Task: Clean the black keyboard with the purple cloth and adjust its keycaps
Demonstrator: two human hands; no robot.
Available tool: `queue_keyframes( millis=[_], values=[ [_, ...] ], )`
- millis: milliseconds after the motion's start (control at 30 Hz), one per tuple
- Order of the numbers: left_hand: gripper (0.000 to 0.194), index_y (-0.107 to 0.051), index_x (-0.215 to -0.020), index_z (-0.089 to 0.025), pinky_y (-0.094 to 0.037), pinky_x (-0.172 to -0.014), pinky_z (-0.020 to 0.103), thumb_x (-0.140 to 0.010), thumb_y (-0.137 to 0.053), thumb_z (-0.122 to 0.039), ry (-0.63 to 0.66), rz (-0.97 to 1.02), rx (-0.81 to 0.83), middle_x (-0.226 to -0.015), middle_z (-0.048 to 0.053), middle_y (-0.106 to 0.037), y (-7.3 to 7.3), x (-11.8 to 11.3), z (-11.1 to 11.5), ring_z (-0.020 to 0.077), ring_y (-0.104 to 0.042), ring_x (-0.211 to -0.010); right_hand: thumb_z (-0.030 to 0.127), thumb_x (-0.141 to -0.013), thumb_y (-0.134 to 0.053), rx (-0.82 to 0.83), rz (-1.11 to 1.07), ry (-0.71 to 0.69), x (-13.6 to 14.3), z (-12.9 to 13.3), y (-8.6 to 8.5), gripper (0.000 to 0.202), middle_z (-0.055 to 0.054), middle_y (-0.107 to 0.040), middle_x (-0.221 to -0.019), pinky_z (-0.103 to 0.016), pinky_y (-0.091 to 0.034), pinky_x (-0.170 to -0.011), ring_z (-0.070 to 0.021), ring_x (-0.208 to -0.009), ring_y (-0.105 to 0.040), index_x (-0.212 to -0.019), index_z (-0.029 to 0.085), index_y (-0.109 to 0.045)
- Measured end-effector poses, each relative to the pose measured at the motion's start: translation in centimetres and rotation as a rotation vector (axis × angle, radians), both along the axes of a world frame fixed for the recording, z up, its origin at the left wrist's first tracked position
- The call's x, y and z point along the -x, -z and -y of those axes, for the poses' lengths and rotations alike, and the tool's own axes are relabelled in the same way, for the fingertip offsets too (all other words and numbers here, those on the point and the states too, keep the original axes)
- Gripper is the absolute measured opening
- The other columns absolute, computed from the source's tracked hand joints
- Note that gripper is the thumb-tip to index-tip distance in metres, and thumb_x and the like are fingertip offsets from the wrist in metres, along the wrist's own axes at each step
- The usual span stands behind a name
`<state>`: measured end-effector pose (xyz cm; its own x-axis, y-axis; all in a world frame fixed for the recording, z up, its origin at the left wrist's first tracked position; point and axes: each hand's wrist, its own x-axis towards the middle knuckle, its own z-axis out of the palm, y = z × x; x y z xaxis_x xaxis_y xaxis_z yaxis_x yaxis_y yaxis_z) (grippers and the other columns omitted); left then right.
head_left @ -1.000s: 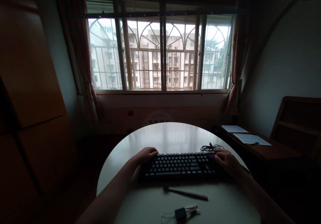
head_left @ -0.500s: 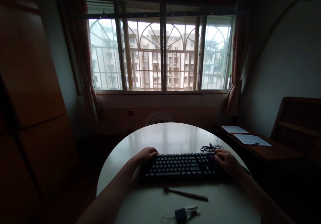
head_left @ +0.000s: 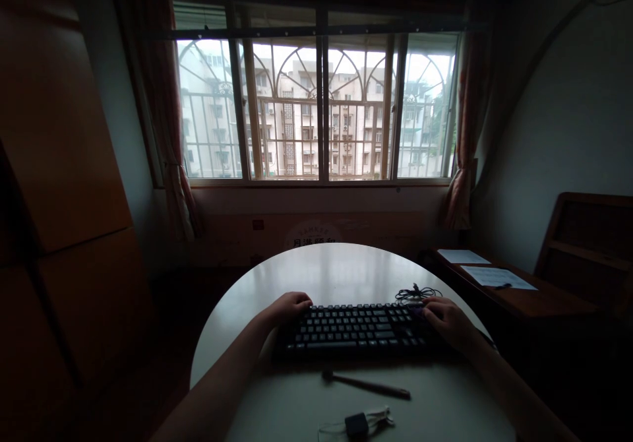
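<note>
A black keyboard [head_left: 346,326] lies across the round white table. At its left end my left hand [head_left: 291,305] is closed on the far corner, the thumb along the upper edge. My right hand [head_left: 445,316] grips the right end, its fingers bent over the keys there. A small dark purple patch shows beside the right fingertips; I cannot make out what it is. Behind that hand lies a coiled black cable [head_left: 418,292]. Nearer to me is a thin brush-like stick [head_left: 368,384] with a dark round head. Below it sits a small black block [head_left: 357,423] with pale cords.
The white table [head_left: 326,270] has a curved far edge. To the right, a brown wooden surface [head_left: 558,300] bears paper sheets [head_left: 498,277] and a dark pen-like object. Wooden cabinets [head_left: 79,185] stand at the left, and a barred window [head_left: 321,105] is ahead.
</note>
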<state>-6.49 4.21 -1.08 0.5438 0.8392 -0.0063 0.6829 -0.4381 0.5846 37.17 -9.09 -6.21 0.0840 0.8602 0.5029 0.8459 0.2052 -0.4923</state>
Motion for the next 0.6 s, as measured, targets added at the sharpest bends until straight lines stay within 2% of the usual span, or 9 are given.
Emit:
queue_keyframes(
  millis=[600],
  values=[
    [0.038,-0.070,-0.101,-0.018,-0.046,-0.080,0.029,-0.084,-0.049,-0.046,-0.012,0.012,0.025,-0.102,0.006,-0.070,0.00,0.02,0.09,0.0232,-0.063,-0.095,0.042,-0.084,-0.052,-0.004,0.021,0.013,-0.25,-0.22,0.33,0.031,-0.009,-0.070,-0.111,-0.041,-0.041,-0.101,-0.0292,-0.112,-0.058,-0.083,0.021,-0.076]
  ],
)
